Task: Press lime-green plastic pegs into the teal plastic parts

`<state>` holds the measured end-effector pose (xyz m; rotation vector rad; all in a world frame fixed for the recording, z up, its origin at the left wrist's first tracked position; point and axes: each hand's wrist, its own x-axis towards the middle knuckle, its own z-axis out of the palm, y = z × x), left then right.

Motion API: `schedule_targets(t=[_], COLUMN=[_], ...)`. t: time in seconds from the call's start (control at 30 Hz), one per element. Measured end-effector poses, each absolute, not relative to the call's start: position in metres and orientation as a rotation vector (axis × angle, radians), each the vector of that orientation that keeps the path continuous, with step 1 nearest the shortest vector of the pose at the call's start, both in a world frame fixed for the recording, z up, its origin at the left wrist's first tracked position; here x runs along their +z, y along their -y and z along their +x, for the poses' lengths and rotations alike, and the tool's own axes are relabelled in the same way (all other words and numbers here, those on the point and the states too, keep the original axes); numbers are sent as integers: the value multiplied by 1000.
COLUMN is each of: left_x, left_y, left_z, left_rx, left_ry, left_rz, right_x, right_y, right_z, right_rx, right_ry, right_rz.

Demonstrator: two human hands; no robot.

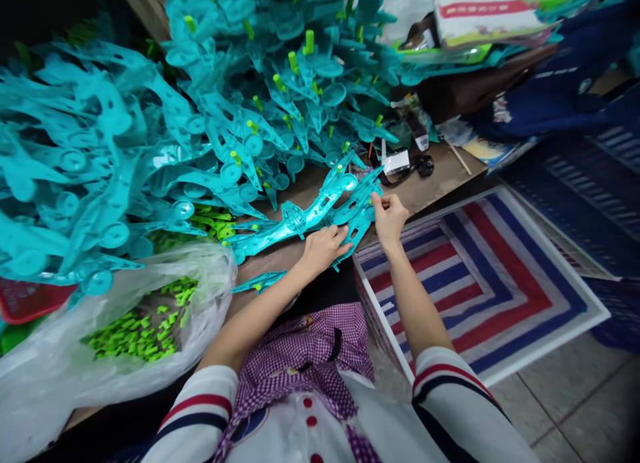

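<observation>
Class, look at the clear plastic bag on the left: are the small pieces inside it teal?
No, the small pieces inside the clear plastic bag are bright green; the teal plastic parts lie piled on the table beyond.

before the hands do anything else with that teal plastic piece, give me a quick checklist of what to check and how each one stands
1. Left hand lies flat on the teal plastic piece, pressing it to the wooden table: ok.
2. Right hand pinches the piece's far end between its fingertips: ok.
3. Piece lies clear of the big pile of teal pieces: not ok, its left end reaches the pile's edge.
4. Bag of green pegs open and beside the left arm: ok.
5. Green peg seated in the held piece: cannot tell, too small.
6. Striped box at the right stands apart from both hands: ok.
</observation>
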<state>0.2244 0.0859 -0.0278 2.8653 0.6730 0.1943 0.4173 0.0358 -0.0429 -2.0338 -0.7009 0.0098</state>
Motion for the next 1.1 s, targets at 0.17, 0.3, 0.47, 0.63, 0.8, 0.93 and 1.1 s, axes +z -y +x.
schedule_targets(t=[0.17, 0.3, 0.47, 0.63, 0.8, 0.93, 1.1], left_x=[-27, -26, -24, -25, -27, -30, -28], left_y=[-87, -86, -87, -88, -88, -89, -89], left_z=[224, 224, 225, 226, 226, 225, 224], left_rx=[201, 173, 160, 142, 161, 188, 170], left_ry=[-653, -646, -644, -640, -634, -615, -615], left_rz=[2835, 2841, 2814, 2816, 2821, 2834, 2824], right_x=[-43, -33, -19, -14, -13, -21, -27], right_y=[-37, -38, -41, -42, -42, -32, -22], right_z=[414, 414, 414, 415, 415, 413, 413], right_rx=[-38, -54, -103, -118, -171, -243, -210], right_ry=[814, 1003, 1243, 1368, 1561, 1454, 1300], right_rz=[-2197, -2410, -2542, -2629, -2592, -2599, -2499])
